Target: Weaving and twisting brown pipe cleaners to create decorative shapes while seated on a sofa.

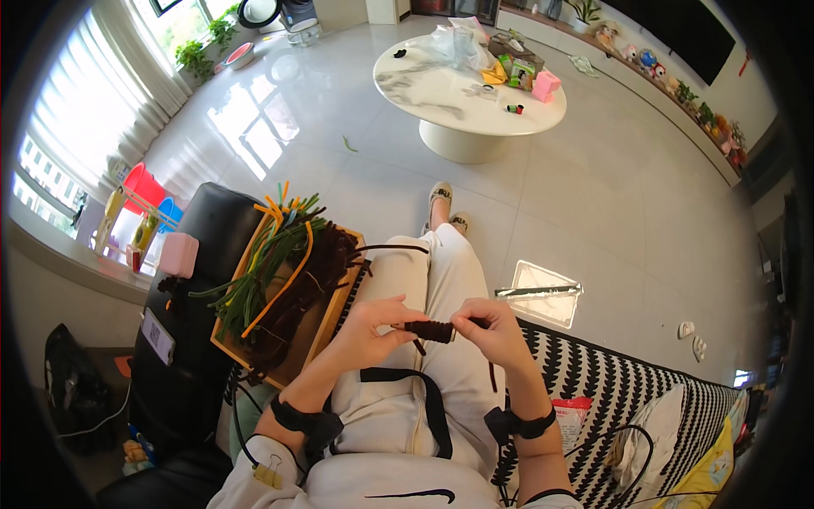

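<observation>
Above my lap, a dark brown chenille-stem coil (431, 331) lies level between my hands, wound in tight turns on a core that is mostly hidden. My left hand (378, 327) pinches its left end with thumb and fingertips. At the right end, the thumb and fingers of my right hand (488, 327) grip it beside a pale rim. A loose brown stem end (493, 377) hangs below my right hand. To my left, a wooden tray (331, 305) holds green chenille stems (254, 270), brown chenille stems (305, 280) and a few orange ones.
A black leather armrest (203, 254) at left bears a pink box (179, 254) and a phone (158, 336) showing a printed code. Ahead stands a round marble-patterned table (420, 83) with bags and boxes. A patterned sofa cover (585, 362) lies right. Cables run by my arms.
</observation>
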Available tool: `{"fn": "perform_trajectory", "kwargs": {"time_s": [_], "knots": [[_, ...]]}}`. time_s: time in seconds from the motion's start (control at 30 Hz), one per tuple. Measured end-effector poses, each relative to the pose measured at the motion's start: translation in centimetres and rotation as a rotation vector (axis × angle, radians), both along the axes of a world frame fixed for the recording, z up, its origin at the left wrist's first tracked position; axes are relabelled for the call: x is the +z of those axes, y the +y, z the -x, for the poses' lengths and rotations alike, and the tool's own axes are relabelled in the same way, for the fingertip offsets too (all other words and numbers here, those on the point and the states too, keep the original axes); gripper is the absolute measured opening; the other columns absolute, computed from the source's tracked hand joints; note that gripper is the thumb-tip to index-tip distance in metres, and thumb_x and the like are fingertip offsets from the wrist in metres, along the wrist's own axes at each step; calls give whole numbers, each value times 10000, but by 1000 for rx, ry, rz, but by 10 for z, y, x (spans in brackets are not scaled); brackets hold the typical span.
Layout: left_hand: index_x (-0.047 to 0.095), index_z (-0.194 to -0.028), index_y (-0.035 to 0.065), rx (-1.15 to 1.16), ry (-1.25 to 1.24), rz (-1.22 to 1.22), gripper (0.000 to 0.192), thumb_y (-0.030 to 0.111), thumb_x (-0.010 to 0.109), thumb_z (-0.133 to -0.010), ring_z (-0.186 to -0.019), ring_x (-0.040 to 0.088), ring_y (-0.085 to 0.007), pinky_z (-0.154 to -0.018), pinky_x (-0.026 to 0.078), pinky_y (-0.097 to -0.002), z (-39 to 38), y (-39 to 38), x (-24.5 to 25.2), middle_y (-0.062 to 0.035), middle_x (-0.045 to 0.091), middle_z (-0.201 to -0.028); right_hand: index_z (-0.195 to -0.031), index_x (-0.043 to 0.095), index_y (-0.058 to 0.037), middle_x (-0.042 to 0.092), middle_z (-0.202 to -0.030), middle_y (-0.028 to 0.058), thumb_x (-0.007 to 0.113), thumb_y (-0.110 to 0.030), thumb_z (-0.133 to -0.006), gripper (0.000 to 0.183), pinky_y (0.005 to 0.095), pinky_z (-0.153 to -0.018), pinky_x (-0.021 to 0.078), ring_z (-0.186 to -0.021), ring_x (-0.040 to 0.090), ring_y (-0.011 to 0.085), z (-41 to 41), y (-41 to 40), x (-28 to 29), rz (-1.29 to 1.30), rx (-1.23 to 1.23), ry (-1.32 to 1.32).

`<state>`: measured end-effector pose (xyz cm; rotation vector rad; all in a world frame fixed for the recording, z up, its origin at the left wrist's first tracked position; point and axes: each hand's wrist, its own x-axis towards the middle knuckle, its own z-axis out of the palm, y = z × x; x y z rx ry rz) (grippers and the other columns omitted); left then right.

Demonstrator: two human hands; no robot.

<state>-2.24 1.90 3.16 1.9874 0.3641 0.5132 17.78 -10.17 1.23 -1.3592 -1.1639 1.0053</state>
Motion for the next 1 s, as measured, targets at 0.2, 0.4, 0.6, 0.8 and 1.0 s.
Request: {"fn": "perform_trajectory", "kwargs": {"time_s": [0.2,0.4,0.6,0.8,1.0], "knots": [[673,-1036,11,245,-65,463,300,-45,668,-741,-727,604,-106,-769,485,-262,-9,-19,-14,-86,685,-866,-830,623,11,535,-679,-30,574,-116,-918,162,189,-503,304,-555,392,26,29,-3,-11,12,-182,384],[680,-1027,26,317,-88,111,291,-12,693,-738,-702,636,-151,-746,490,-262,-13,-15,-15,-83,688,-877,-903,624,29,544,-697,-14,554,-61,-909,114,191,-527,330,-587,431,38,35,-5,-3,-38,-258,212],[636,-1137,72,219,24,-93,429,24,717,-718,-697,654,-197,-705,514,-306,-11,-16,2,-97,675,-874,-925,634,50,542,-689,20,573,-36,-883,113,213,-529,344,-599,459,72,33,-5,-4,-112,-263,84],[492,-1323,110,79,74,-14,616,33,694,-747,-684,645,-191,-629,518,-294,-14,-21,4,-126,665,-885,-907,624,58,567,-712,30,531,-19,-890,121,211,-568,378,-625,496,76,31,-5,5,-120,-221,-84],[478,-1320,70,58,55,111,581,22,671,-774,-642,636,-164,-601,507,-265,-15,-25,3,-137,666,-896,-938,642,58,601,-756,25,553,-52,-902,146,211,-603,426,-660,539,83,37,-1,0,-95,-263,183]]}}
